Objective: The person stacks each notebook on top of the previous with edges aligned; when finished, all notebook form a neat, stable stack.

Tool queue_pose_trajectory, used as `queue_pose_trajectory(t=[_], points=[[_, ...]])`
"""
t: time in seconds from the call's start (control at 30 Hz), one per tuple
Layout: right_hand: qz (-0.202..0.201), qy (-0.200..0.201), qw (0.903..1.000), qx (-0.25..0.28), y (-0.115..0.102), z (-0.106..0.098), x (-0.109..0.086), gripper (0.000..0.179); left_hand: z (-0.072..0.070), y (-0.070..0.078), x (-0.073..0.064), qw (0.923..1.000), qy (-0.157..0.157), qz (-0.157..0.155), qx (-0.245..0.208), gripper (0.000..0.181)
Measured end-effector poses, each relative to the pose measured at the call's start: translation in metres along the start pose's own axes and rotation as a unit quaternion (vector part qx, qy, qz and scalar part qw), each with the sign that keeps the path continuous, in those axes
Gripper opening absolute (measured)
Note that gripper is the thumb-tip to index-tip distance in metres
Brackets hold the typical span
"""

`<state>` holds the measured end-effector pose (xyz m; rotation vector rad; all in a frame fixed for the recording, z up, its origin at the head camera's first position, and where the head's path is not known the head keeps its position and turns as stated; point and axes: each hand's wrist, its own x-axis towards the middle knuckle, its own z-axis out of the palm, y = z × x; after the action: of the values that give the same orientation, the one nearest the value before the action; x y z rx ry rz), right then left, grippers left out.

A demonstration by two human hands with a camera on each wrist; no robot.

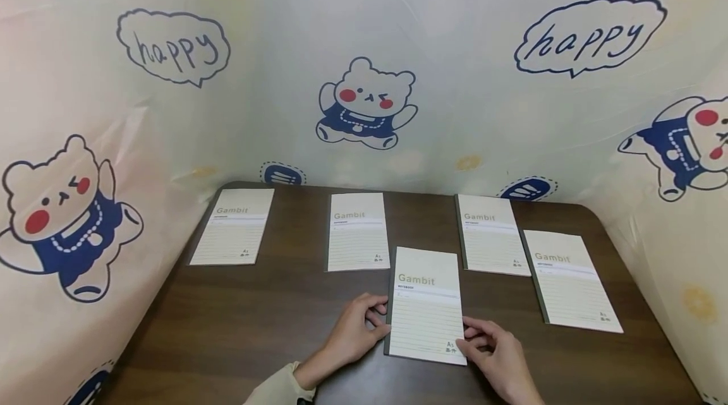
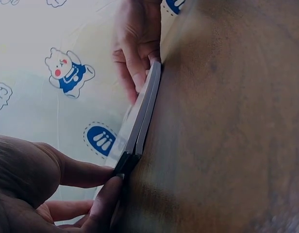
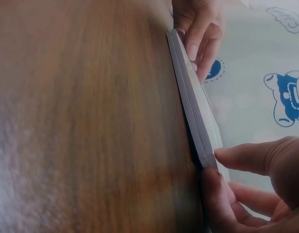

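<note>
Two stacked white "Gambit" notebooks [image 1: 428, 313] with dark spines lie flat at the front middle of the table. Their two page blocks [image 2: 148, 104] show one over the other in the left wrist view. At the spine side my left hand [image 1: 355, 329] grips the stack near its lower left corner, thumb and curled fingers at the edge. My right hand [image 1: 497, 354] holds the opposite edge by the lower right corner. In the right wrist view, thumb and finger of that hand pinch the corner of the notebooks' page edges [image 3: 191, 104].
Several matching notebooks lie apart on the brown table [image 1: 256, 323]: one far left [image 1: 233, 228], one at back middle [image 1: 357, 231], one at back right [image 1: 491, 234] and one farther right [image 1: 571, 282]. A printed cloth [image 1: 455, 120] with bears surrounds the table's back and sides.
</note>
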<state>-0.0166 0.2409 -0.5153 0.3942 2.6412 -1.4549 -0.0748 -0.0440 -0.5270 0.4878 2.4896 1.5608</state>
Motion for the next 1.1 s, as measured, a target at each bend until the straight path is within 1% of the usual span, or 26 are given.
queue_pose_trajectory(t=[0.13, 0.27, 0.43, 0.53, 0.73, 0.83, 0.93, 1.03, 1.1], points=[[0.000, 0.005, 1.0000, 0.007, -0.001, 0.008, -0.001, 0.040, -0.007, -0.001, -0.002, 0.9999, -0.003, 0.004, 0.010, 0.048], [-0.010, 0.003, 0.9999, 0.010, -0.005, 0.010, -0.001, 0.041, -0.011, -0.001, -0.001, 0.9998, -0.003, 0.008, 0.021, 0.048], [-0.010, 0.000, 0.9998, -0.020, -0.011, 0.004, 0.002, 0.039, -0.013, 0.001, 0.002, 0.9997, -0.015, 0.002, 0.018, 0.048], [-0.008, -0.006, 0.9995, -0.030, -0.013, 0.002, 0.006, 0.037, -0.014, 0.001, 0.003, 0.9997, -0.016, 0.002, 0.017, 0.048], [-0.028, -0.004, 0.9971, -0.071, -0.020, -0.004, 0.010, 0.042, -0.013, 0.001, 0.001, 0.9998, -0.013, 0.008, 0.012, 0.048], [-0.053, 0.009, 0.9942, -0.093, -0.025, -0.009, 0.013, 0.042, -0.012, 0.000, 0.000, 0.9998, -0.018, 0.000, 0.007, 0.048], [-0.088, 0.024, 0.9909, -0.099, -0.030, -0.012, 0.017, 0.041, -0.013, -0.001, 0.000, 0.9999, -0.014, -0.006, -0.001, 0.047], [-0.137, 0.033, 0.9855, -0.095, -0.038, -0.010, 0.025, 0.040, -0.020, -0.004, 0.001, 0.9999, 0.006, -0.006, -0.008, 0.044], [-0.167, 0.033, 0.9812, -0.091, -0.044, -0.005, 0.030, 0.039, -0.027, -0.004, 0.001, 0.9997, 0.023, -0.007, -0.009, 0.041]])
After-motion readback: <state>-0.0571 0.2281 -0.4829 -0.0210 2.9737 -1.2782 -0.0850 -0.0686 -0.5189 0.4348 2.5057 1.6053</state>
